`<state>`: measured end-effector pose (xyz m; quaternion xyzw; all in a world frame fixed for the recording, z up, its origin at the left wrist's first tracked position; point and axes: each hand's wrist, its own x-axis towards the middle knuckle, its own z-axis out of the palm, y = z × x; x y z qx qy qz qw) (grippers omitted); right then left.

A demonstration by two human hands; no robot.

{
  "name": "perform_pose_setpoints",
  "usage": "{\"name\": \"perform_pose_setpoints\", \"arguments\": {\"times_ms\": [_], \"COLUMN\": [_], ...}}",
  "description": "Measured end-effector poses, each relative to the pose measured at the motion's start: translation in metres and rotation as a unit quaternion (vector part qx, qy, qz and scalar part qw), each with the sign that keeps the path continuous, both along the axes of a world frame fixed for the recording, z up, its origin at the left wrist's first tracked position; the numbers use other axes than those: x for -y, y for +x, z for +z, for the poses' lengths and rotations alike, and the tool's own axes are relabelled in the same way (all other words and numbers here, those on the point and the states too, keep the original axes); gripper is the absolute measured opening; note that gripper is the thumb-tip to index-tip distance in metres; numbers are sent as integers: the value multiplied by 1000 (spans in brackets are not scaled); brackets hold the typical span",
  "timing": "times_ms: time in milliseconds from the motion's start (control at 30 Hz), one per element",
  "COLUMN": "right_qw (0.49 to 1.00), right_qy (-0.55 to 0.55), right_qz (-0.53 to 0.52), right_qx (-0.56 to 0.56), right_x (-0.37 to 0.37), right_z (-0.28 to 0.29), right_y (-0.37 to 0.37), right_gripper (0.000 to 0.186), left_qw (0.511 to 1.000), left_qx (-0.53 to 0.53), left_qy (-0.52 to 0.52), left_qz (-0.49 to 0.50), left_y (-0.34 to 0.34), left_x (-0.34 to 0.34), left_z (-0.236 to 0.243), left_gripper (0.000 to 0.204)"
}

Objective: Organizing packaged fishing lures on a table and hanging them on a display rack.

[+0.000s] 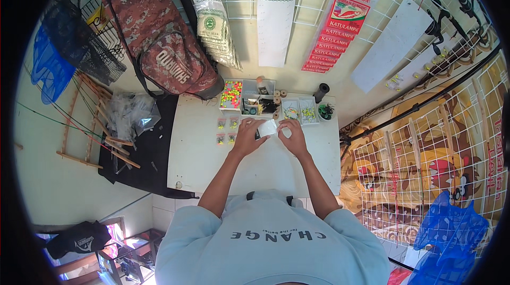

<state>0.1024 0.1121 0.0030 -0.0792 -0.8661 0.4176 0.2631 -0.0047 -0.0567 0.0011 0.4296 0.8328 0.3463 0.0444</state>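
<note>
The packet point(268, 128) is held above the counter point(212, 170), nearer its far edge than its near edge. Its left side is clamped in the grip of the left hand point(247, 139). The grip of the right hand point(293, 140) is curled at the packet's right side; whether it is closed on the packet cannot be told. Four sachets point(221, 124) are laid in two rows beside the left hand. Along the far edge, a box point(230, 109) of bright pieces is placed toward the left corner; two trays point(309, 123) and a jar point(325, 112) are placed toward the right corner.
</note>
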Motion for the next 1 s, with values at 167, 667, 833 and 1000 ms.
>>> {"name": "perform_pose_setpoints", "arguments": {"times_ms": [167, 667, 833, 1000], "right_qw": [989, 976, 971, 972], "right_qy": [-115, -206, -227, -224], "right_qz": [-84, -55, -37, -32], "right_qx": [27, 49, 59, 65], "right_x": [3, 4, 8, 7], "right_z": [-11, -14, -11, -1], "right_y": [-5, -13, -12, -5], "right_gripper": [11, 14, 15, 20], "left_qw": [1000, 999, 998, 999], "left_qx": [-6, -32, -61, 3], "left_qy": [11, 27, 22, 18], "left_qz": [9, -9, -3, -27], "left_y": [-1, -4, 0, 3], "left_x": [-3, 2, -4, -10], "left_z": [4, 2, -3, -3], "left_gripper": [59, 61, 63, 63]}}
